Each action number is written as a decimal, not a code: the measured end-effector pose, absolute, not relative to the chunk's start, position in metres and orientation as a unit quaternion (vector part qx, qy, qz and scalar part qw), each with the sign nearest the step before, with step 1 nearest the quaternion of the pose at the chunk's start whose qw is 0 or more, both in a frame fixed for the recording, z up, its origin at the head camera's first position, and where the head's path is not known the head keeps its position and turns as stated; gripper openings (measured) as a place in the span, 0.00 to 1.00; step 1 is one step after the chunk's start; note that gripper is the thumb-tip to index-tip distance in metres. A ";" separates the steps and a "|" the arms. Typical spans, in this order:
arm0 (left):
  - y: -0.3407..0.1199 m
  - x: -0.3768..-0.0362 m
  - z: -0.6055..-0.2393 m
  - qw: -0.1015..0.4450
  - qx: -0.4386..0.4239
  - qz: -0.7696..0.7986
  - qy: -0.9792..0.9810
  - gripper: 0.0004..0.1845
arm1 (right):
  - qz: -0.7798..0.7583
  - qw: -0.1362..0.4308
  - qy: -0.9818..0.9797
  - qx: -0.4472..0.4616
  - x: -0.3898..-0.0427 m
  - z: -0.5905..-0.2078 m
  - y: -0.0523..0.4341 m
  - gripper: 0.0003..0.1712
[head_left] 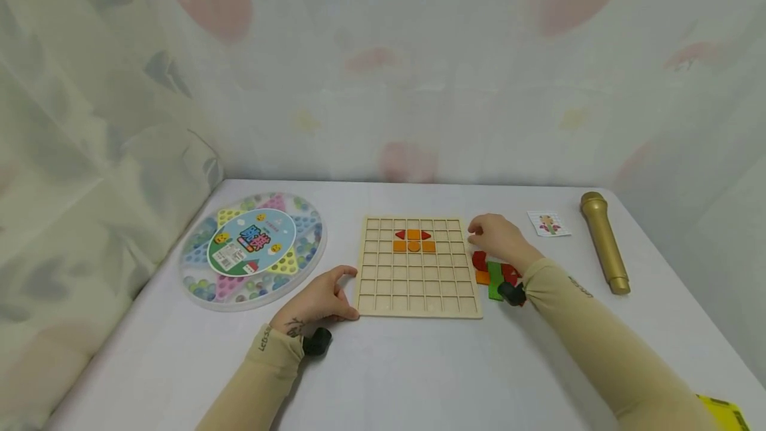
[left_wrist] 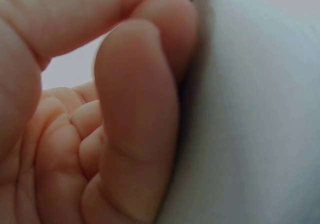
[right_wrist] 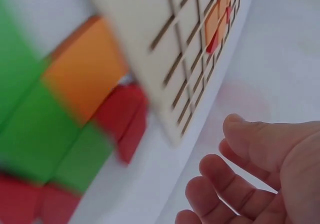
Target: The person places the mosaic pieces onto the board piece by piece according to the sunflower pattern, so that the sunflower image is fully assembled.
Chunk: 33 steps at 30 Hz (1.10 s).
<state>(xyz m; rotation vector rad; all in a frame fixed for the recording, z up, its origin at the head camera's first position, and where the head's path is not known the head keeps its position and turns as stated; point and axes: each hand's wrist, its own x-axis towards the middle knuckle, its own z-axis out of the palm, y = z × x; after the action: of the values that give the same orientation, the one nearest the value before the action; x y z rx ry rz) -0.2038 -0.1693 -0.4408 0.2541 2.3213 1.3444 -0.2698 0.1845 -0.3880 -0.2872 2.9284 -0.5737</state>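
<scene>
A square wooden grid board (head_left: 385, 286) lies on the table. Near its far side several orange tiles (head_left: 414, 235) and two red triangles (head_left: 400, 235) sit in the cells. My left hand (head_left: 320, 296) rests against the board's left edge, thumb at the near corner and index finger farther up. Past the right edge, near the far corner, my right hand (head_left: 499, 238) hovers with loosely bent fingers and nothing between them, as the right wrist view shows. Below that hand lie loose green tiles (right_wrist: 40, 129), an orange tile (right_wrist: 87, 66) and red pieces (right_wrist: 122, 114).
To the left is a round clear game case (head_left: 326, 238) with marbles and a blue label. A small picture card (head_left: 548, 223) and a gold microphone (head_left: 606, 241) lie to the right. Something yellow (head_left: 723, 412) shows at the near right corner. Curtains hang behind the table and on its left.
</scene>
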 end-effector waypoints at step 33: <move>-0.166 -0.203 -0.441 0.229 0.058 0.503 0.831 0.45 | -0.169 0.106 0.979 -0.051 -0.235 -0.414 0.268 0.17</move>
<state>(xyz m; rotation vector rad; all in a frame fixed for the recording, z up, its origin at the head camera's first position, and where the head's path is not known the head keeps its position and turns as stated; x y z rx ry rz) -0.2034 -0.1664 -0.4406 0.1607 2.2879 1.3840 -0.2348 0.2680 -0.4141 -0.1498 2.8827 -0.4983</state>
